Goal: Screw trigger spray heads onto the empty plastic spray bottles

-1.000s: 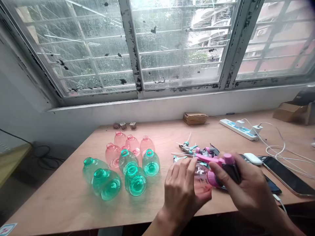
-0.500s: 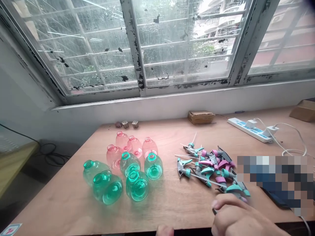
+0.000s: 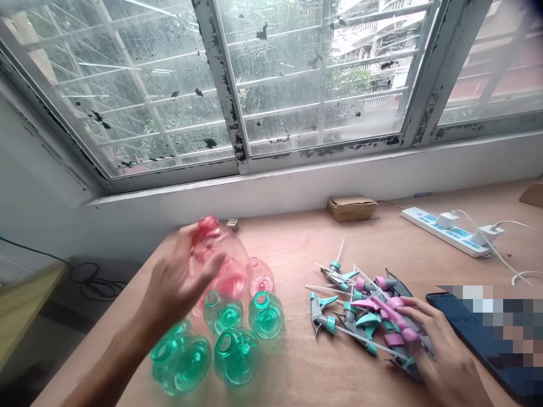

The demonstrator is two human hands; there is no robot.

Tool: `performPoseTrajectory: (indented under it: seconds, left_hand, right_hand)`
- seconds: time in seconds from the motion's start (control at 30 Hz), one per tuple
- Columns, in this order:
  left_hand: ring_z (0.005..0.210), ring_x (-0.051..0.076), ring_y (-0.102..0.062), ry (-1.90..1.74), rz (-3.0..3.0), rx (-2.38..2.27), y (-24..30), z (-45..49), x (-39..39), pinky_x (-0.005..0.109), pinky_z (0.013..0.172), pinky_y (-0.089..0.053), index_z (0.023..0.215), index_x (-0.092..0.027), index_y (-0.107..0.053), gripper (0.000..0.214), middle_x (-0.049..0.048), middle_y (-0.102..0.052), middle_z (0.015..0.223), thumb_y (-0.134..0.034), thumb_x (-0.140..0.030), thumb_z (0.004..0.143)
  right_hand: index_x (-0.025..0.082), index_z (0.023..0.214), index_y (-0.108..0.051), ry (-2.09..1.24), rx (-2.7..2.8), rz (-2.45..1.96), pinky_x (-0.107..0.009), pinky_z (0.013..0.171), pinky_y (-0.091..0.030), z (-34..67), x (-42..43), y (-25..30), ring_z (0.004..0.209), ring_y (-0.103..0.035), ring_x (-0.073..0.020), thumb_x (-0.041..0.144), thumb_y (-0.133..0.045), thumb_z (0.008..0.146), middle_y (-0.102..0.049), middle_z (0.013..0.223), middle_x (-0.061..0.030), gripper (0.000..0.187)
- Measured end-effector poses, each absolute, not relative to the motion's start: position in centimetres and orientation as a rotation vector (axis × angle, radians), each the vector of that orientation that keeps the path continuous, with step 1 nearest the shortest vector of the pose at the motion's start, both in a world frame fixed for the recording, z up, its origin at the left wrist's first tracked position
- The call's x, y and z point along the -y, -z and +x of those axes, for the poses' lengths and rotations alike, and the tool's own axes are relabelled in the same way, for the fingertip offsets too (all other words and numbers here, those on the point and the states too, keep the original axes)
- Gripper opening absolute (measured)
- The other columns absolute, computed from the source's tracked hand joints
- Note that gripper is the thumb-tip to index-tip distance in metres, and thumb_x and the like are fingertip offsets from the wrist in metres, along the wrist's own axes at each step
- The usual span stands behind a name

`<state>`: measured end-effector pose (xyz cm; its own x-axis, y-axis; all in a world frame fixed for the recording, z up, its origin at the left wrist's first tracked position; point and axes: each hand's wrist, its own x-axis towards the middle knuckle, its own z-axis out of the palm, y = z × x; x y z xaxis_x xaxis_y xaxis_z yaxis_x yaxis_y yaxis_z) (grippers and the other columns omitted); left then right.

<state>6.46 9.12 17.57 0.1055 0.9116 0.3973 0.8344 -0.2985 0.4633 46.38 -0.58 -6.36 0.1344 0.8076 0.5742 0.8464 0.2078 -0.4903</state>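
My left hand is wrapped round a clear pink bottle, tilted and raised over the others; motion blurs it. Another pink bottle stands just right of it. Nearer to me are several green bottles, open at the neck, one of them partly below my left forearm. My right hand is at the right side of a heap of trigger spray heads, its fingers closed round a pink trigger spray head. Teal and pink spray heads with thin tubes lie beside it.
A dark phone lies right of my right hand, partly pixelated. Toward the back are a white power strip with plugs and cables, and a small cardboard box. A small square object sits behind the bottles, before the window wall.
My left hand has come in from the lower edge and lifted a pink bottle. My right hand has moved forward onto the heap and closed on a pink spray head. The view has shifted slightly.
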Motion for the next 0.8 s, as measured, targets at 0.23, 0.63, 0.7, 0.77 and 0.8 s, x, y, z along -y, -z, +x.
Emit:
performPoseTrajectory:
  seconds: [0.23, 0.63, 0.7, 0.77, 0.8]
  left_hand:
    - [0.101, 0.030, -0.068, -0.449, 2.294, -1.701, -15.8, 7.3, -23.3, 0.040, 0.086, -0.055, 0.128, -0.015, -0.048, 0.059, 0.0136, -0.071, 0.114, -0.067, -0.052, 0.087]
    - [0.113, 0.032, -0.069, -0.011, 2.290, -1.409, -12.4, 6.4, -26.4, 0.046, 0.098, -0.052, 0.147, -0.017, -0.045, 0.074, 0.0166, -0.068, 0.133, -0.070, -0.054, 0.088]
    - [0.131, 0.038, -0.059, -0.038, 2.299, -1.436, -13.1, 6.0, -25.8, 0.043, 0.104, -0.047, 0.152, -0.017, -0.038, 0.091, 0.0205, -0.059, 0.146, -0.069, -0.064, 0.081]
    - [0.143, 0.040, -0.045, -0.083, 2.307, -1.464, -13.9, 5.5, -24.7, 0.041, 0.108, -0.042, 0.154, -0.017, -0.035, 0.096, 0.0199, -0.050, 0.154, -0.063, -0.072, 0.080]
    - [0.145, 0.040, -0.042, -0.106, 2.311, -1.476, -14.2, 5.2, -23.9, 0.040, 0.109, -0.041, 0.155, -0.017, -0.034, 0.097, 0.0192, -0.049, 0.156, -0.060, -0.073, 0.080]
  right_hand:
    - [0.022, 0.145, -0.042, 0.420, 1.865, -1.712, -0.079, 0.099, -0.042, 43.5, 0.2, 8.8, 0.135, -0.044, -0.0561, 0.056, -0.048, 0.098, -0.041, 0.151, -0.0260, 0.058]
    - [0.026, 0.157, -0.031, 0.274, 1.911, -1.811, -0.074, 0.113, -0.032, 44.1, -5.9, 8.6, 0.144, -0.038, -0.0460, 0.063, -0.048, 0.097, -0.026, 0.166, -0.0192, 0.072]
    - [0.026, 0.156, -0.033, 0.260, 1.925, -1.811, -0.075, 0.113, -0.031, 44.1, -6.8, 8.4, 0.147, -0.033, -0.0473, 0.061, -0.049, 0.097, -0.022, 0.168, -0.0182, 0.071]
    - [0.026, 0.158, -0.030, 0.262, 1.923, -1.803, -0.076, 0.113, -0.028, 44.0, -7.1, 8.0, 0.150, -0.025, -0.0490, 0.062, -0.049, 0.096, -0.016, 0.170, -0.0181, 0.074]
    - [0.025, 0.159, -0.028, 0.268, 1.916, -1.792, -0.077, 0.113, -0.026, 43.9, -7.1, 7.7, 0.150, -0.022, -0.0496, 0.063, -0.050, 0.096, -0.014, 0.170, -0.0185, 0.076]
